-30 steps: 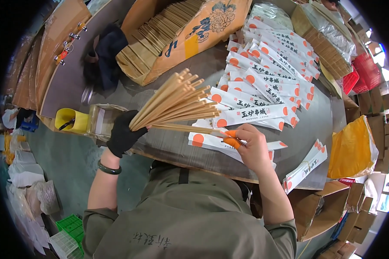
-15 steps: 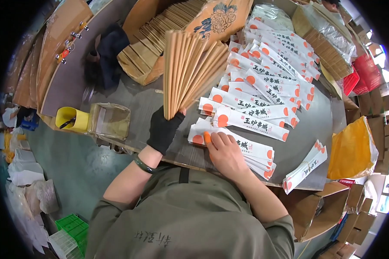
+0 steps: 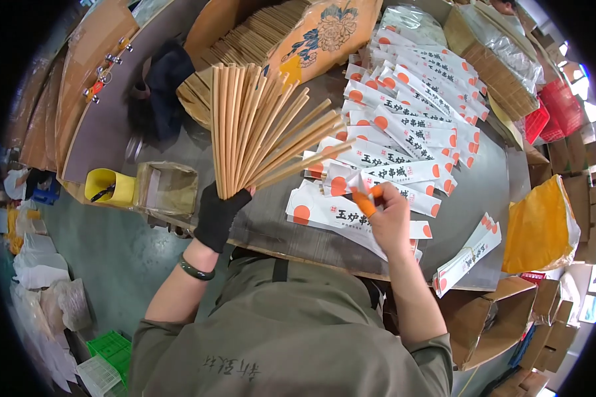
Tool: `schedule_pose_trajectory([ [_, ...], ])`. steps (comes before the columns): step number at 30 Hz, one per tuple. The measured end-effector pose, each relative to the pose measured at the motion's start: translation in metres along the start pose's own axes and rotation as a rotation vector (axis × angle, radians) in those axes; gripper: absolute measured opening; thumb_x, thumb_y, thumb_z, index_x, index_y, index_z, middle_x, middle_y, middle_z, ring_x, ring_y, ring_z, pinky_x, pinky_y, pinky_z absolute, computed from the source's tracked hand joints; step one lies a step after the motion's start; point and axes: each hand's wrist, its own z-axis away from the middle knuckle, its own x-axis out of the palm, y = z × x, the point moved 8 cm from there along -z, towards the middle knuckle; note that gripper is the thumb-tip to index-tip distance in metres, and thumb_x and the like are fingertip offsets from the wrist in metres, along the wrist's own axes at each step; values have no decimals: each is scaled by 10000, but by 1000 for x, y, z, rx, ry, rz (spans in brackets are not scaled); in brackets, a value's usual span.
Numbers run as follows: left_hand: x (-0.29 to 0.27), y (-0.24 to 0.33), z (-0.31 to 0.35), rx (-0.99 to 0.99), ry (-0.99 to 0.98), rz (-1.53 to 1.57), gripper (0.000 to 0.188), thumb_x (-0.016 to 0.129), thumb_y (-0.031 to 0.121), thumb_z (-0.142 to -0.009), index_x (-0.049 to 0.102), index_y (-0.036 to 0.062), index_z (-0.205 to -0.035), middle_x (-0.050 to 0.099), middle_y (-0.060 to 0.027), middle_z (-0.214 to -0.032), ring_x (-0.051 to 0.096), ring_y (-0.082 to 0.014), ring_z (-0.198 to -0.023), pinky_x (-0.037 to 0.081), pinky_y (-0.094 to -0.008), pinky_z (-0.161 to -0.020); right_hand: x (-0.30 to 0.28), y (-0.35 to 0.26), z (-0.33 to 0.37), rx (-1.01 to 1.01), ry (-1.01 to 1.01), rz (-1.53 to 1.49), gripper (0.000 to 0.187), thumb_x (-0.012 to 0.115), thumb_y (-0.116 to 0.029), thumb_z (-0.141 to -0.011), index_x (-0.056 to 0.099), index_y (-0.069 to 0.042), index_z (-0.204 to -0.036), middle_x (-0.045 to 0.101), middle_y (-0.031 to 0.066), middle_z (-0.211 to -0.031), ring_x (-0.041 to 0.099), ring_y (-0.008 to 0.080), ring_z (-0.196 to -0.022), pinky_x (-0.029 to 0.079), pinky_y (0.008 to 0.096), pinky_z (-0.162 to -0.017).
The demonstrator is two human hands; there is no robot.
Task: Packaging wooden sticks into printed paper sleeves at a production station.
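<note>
My left hand (image 3: 220, 217), in a black fingerless glove, is closed round the lower ends of a fanned bundle of wooden chopsticks (image 3: 248, 135). Their upper ends spread up and to the right, a few reaching over the paper sleeves. My right hand (image 3: 392, 215), with orange covers on its fingertips, pinches what looks like the end of a white paper sleeve (image 3: 355, 180). Beneath and left of that hand lies a stack of flat white sleeves (image 3: 318, 206) with orange dots and dark print. Beyond it, many similar sleeves (image 3: 410, 122) overlap in a long pile.
A small banded bundle of sleeves (image 3: 467, 257) lies at the table's right. On the left edge are a yellow holder (image 3: 116, 188) and a clear box (image 3: 167, 188). A carton of chopsticks (image 3: 195, 99) stands at the back, beside a flower-printed brown bag (image 3: 331, 33).
My left hand has moved left and slightly down with the chopsticks, which fan wider. My right hand has lifted off the near stack, moved right and up, and now pinches a sleeve end.
</note>
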Motion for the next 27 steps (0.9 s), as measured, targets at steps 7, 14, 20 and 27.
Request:
schedule_pose_trajectory([
  [7,-9,25,-5,149,-178,-290,308,764,134,-779,679,-30,-1026,710,-103,-894,647,-138,-812,505,-288,-754,-16,-35,-7,-161,-93,74,244,792,-91,-795,570,-9,-733,528,-25,-682,467,67,-658,394,239,-594],
  [14,-25,12,-14,52,-282,-266,321,775,179,-771,681,-34,-992,712,-108,-860,641,-147,-766,502,-298,-707,-15,-29,-1,-139,-143,113,203,800,-90,-776,629,19,-767,548,1,-729,488,82,-665,427,257,-611],
  [20,-32,10,-20,37,-378,-406,356,783,219,-758,681,-30,-990,711,-106,-850,636,-151,-750,501,-312,-698,-13,-45,6,-251,-178,269,150,789,-68,-764,698,19,-844,569,37,-755,513,126,-663,424,287,-600],
  [27,-32,0,-18,-30,-393,-288,368,787,215,-751,676,-27,-1005,707,-101,-850,631,-152,-746,500,-309,-713,-12,-35,5,-192,-219,348,143,775,-69,-774,707,13,-869,563,50,-750,523,150,-657,424,311,-592],
])
